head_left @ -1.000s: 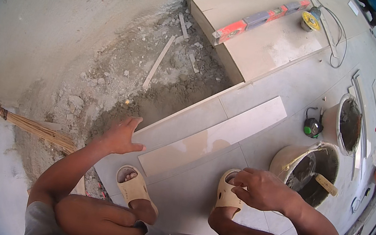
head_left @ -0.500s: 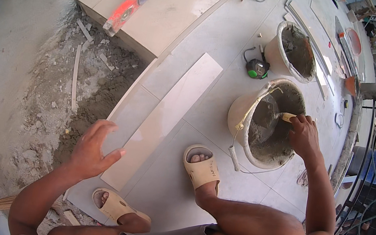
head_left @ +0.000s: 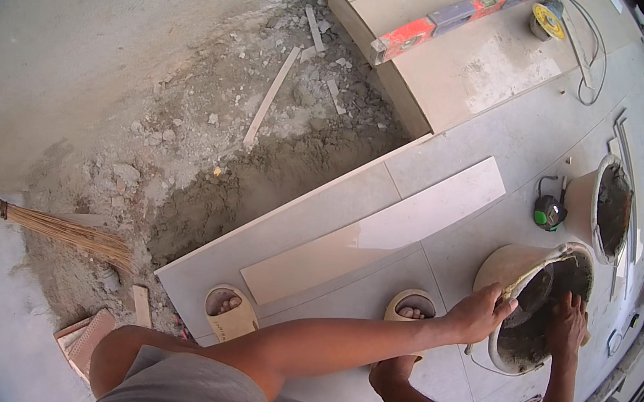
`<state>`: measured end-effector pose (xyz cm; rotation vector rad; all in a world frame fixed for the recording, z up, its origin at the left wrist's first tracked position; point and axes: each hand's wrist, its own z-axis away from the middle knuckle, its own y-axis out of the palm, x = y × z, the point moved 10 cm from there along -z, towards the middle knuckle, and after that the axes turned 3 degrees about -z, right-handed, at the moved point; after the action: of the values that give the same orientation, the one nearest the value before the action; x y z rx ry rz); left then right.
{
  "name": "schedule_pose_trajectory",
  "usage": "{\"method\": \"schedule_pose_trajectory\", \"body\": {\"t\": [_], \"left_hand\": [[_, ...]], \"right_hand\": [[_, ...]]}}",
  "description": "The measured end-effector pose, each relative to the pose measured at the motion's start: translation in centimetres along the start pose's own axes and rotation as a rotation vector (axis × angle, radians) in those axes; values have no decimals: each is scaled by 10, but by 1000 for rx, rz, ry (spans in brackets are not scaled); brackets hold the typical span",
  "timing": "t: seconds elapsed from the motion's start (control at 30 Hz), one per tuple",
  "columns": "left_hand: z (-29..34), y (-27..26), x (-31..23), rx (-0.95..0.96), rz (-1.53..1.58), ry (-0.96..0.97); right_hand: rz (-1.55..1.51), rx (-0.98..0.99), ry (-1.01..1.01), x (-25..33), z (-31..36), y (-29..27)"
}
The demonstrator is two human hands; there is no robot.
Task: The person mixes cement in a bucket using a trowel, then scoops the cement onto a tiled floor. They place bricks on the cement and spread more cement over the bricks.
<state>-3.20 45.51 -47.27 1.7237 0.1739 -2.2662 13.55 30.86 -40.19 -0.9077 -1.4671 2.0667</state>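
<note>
Presently, your left hand (head_left: 481,316) grips round cream plastic bucket (head_left: 501,265) on grey floor (head_left: 457,258); right hand (head_left: 567,327) inside, hold unclear. Beige step (head_left: 454,74) looks tiled; long beige tile strip (head_left: 377,229) seems unlaid, grey rubble (head_left: 187,144) exposed.

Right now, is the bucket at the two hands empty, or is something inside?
Not empty: grey mix shows inside the bucket, past the left hand at its rim. How full it is, I cannot tell.

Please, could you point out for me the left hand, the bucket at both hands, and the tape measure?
Left hand (head_left: 480,314): head view, back of the hand.
Bucket (head_left: 505,266): head view, pale outer wall.
Tape measure (head_left: 550,212): head view, middle of its case.
</note>
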Motion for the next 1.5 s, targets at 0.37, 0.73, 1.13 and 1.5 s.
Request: {"method": "schedule_pose_trajectory", "body": {"t": [0.37,0.73,1.13,1.5], "left_hand": [[-7,-45,-21,120,266,-62],[-1,-80,-74,228,110,-75],[1,-72,-82,306,-79,-18],[-8,-86,-80,226,18,-49]], "right_hand": [[-450,371,80,21,43,-74],[-480,277,-23,93,68,-14],[-834,416,-33,82,70,-9],[-599,425,-156,129,59,1]]}}
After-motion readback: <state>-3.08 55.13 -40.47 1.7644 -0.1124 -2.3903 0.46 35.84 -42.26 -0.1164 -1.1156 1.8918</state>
